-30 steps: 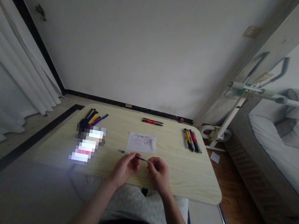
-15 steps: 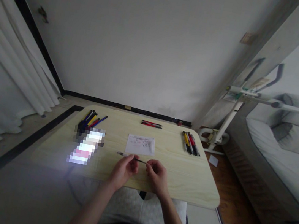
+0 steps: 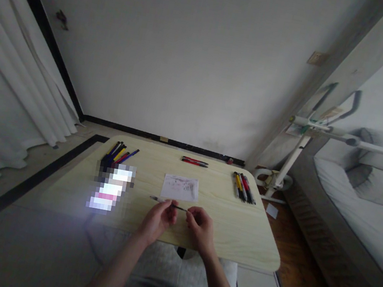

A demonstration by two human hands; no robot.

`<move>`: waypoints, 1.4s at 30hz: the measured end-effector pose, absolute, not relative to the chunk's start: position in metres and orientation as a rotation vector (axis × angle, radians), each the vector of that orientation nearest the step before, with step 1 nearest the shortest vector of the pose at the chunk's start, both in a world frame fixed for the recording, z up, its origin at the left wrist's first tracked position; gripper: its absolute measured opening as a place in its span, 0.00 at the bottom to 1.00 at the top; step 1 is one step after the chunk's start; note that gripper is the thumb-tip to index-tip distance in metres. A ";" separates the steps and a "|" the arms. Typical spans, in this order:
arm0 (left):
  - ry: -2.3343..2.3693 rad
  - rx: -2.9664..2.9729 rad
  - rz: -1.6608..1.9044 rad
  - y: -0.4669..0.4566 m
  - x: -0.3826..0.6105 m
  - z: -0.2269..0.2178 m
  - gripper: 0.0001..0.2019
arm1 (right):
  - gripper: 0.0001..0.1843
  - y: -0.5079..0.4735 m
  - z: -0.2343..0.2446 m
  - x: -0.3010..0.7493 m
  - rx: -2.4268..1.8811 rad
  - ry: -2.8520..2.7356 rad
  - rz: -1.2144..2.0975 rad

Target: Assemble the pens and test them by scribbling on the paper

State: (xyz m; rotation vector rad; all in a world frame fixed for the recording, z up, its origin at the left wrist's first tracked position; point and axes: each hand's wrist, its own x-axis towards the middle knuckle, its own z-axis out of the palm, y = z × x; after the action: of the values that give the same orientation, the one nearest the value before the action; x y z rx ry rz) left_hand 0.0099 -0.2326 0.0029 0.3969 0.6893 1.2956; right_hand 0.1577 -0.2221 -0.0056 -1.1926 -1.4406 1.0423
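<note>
Both my hands hover over the near edge of a pale wooden table point(image 3: 242, 231) and share one thin dark pen point(image 3: 180, 207). My left hand point(image 3: 159, 219) pinches the pen near its pale left end, which sticks out to the left. My right hand point(image 3: 199, 226) pinches the pen's right end. The pen lies nearly level between them. Just beyond it a small white sheet of paper point(image 3: 180, 187) with scribbles lies flat on the table.
A bunch of coloured pens point(image 3: 119, 153) lies at the far left, a red and black pair of pens point(image 3: 194, 162) at the far middle, another bunch of pens point(image 3: 244, 186) at the far right. A blurred patch covers something at left. An exercise machine point(image 3: 298, 147) and sofa stand right.
My hands and the pen keep the same grip; only the camera view has shifted slightly, so everything sits a little lower in the picture.
</note>
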 end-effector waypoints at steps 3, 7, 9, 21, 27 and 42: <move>0.686 0.403 1.284 -0.233 0.010 0.003 0.11 | 0.11 -0.222 -0.006 0.158 -1.187 -1.433 1.041; 0.711 0.379 1.297 -0.233 0.011 0.003 0.10 | 0.10 -0.222 -0.005 0.159 -1.178 -1.441 1.019; 0.715 0.371 1.300 -0.232 0.011 0.003 0.10 | 0.10 -0.222 -0.004 0.159 -1.178 -1.439 1.009; 0.695 0.400 1.284 -0.232 0.009 0.002 0.10 | 0.08 -0.222 0.001 0.161 -1.128 -1.366 1.075; 0.678 0.413 1.287 -0.231 0.009 -0.002 0.10 | 0.08 -0.222 -0.001 0.163 -1.125 -1.340 1.110; 0.675 0.349 1.298 -0.232 0.009 0.000 0.09 | 0.08 -0.220 -0.006 0.165 -1.073 -1.295 1.166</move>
State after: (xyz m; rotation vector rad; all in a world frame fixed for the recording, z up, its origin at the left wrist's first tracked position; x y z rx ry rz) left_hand 0.0086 -0.2316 -0.0005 0.3492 0.6745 1.2979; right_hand 0.1646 -0.2195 -0.0060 -1.0733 -1.2954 1.1655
